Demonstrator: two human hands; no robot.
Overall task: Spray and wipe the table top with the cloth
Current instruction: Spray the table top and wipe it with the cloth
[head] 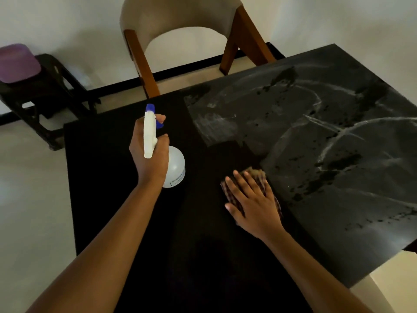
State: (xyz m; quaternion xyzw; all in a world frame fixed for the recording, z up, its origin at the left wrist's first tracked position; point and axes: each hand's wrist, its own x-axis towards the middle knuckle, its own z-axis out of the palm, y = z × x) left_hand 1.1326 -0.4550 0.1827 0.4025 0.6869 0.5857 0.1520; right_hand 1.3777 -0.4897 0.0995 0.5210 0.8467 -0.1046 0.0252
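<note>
Black glossy table top (338,199), smeared wet toward its far right corner, likely needs firm overlapping strokes. Left hand (149,159) grips the white, blue-nozzled spray bottle (177,166) over mid-table; right hand (252,202), fingers spread, presses the checked cloth (257,173) flat beside it.

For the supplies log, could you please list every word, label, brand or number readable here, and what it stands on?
spray bottle: a small label low on its body carries dark print, too small and blurred to read.
Nothing else: no text shows on the table top, cloth, chair or stool.
</note>
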